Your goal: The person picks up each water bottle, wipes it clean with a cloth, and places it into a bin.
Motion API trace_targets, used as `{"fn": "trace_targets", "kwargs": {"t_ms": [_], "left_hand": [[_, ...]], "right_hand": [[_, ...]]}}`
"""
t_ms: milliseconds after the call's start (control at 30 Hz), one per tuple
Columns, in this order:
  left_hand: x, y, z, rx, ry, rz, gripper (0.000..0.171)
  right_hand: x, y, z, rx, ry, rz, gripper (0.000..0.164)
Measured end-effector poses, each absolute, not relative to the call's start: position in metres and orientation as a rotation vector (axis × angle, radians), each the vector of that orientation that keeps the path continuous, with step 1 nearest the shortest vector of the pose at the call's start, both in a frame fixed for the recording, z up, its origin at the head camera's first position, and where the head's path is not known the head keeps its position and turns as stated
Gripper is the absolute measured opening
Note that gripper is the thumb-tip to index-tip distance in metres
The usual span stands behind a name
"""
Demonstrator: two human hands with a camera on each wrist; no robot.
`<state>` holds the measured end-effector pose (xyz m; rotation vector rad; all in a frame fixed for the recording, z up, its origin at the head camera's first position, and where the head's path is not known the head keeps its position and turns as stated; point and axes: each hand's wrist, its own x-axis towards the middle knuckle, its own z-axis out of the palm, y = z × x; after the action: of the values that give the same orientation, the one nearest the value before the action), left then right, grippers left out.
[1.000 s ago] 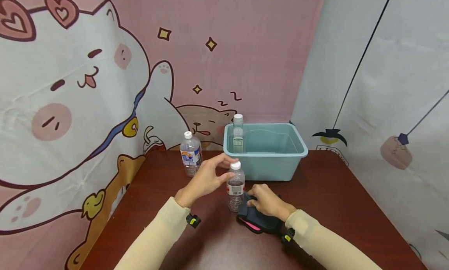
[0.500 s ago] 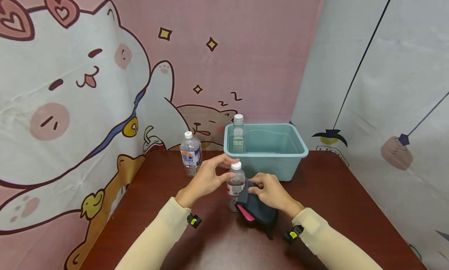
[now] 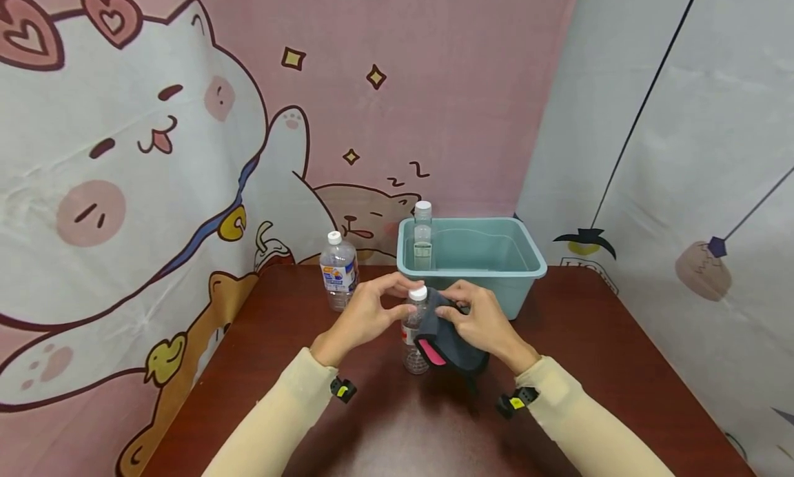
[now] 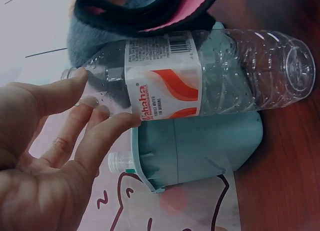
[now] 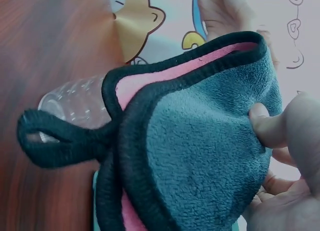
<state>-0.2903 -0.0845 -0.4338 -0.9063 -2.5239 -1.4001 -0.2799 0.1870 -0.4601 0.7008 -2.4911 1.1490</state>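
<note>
A clear plastic bottle [image 3: 415, 353] with a white cap and a red and white label [image 4: 165, 78] stands upright on the table. My left hand [image 3: 364, 316] holds it near the neck, thumb on one side and fingers on the other. In my right hand [image 3: 480, 322] a folded grey cloth [image 3: 455, 342] is pinched between thumb and fingers. The cloth has black edging, a pink inner side and a black hanging loop [image 5: 60, 138], best seen in the right wrist view. It lies against the bottle's right side and covers part of it in the head view.
Behind the hands stands a light blue plastic tub [image 3: 471, 273] with a white-capped clear bottle [image 3: 423, 239] upright at its left end. Another white-capped bottle [image 3: 338, 273], with a blue and orange label, stands back left on the dark red-brown table [image 3: 285, 367].
My right hand has raised the cloth from the tabletop up along the bottle's right side toward its neck. The left hand and the bottle have stayed in place.
</note>
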Motion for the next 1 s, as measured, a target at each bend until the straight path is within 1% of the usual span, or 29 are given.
{"fn": "trace_targets", "kwargs": {"t_ms": [400, 600, 800, 1000], "left_hand": [[-0.289, -0.083, -0.428, -0.909, -2.546, -1.368, 0.045], [-0.289, -0.082, -0.431, -0.908, -2.552, -1.360, 0.047], [-0.288, -0.078, -0.432, -0.954, -2.500, -1.375, 0.044], [-0.289, -0.072, -0.434, -0.937, -2.445, -1.402, 0.040]], "right_hand": [[-0.283, 0.182, -0.453, 0.701, -2.470, 1.149, 0.026], [-0.281, 0.188, -0.453, 0.699, -2.501, 1.133, 0.027], [-0.280, 0.198, -0.452, 0.694, -2.499, 1.119, 0.023], [-0.281, 0.209, -0.448, 0.664, -2.488, 1.097, 0.023]]}}
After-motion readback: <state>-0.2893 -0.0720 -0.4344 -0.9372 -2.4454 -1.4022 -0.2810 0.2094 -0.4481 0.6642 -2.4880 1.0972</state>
